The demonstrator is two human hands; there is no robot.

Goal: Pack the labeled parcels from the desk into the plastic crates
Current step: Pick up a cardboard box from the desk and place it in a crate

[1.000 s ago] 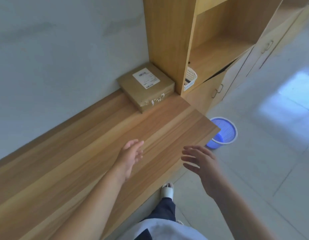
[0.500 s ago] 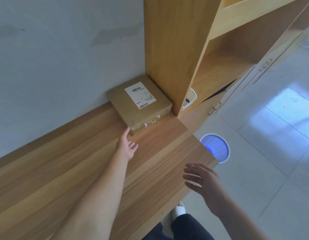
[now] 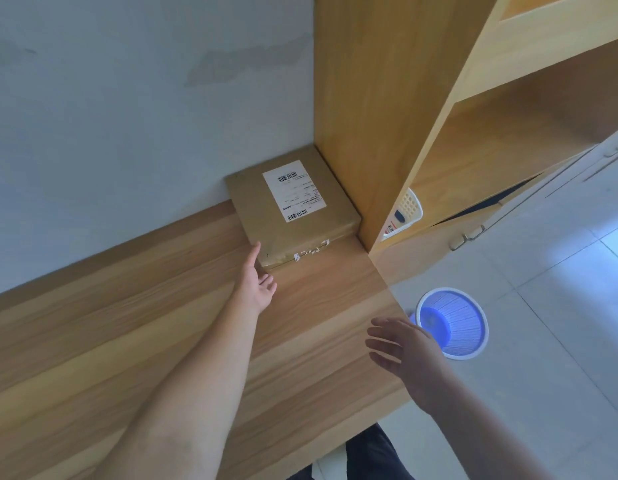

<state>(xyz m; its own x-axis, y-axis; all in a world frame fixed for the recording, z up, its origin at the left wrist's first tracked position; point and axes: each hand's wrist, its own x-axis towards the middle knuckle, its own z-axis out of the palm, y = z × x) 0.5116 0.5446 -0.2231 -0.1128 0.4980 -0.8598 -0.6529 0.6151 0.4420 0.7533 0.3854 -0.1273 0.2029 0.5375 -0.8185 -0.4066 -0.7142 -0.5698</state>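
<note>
Nearest, the right hand hovers with fingers spread and empty over the wooden table's end, above a tiled floor with a blue bin. Farther on, the left hand, open, touches the near corner of the labeled parcel, which lies flat in the corner between the wall and a wooden shelf unit.

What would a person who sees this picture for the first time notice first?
The eye goes first to the flat brown cardboard parcel with a white barcode label, lying in the corner where the light wooden desk meets the wall and the tall wooden shelf unit. The left hand reaches its near left corner, fingertip touching, while the right hand hovers open past the desk edge. On the tiled floor stands a round blue plastic basket with a white rim.
</note>
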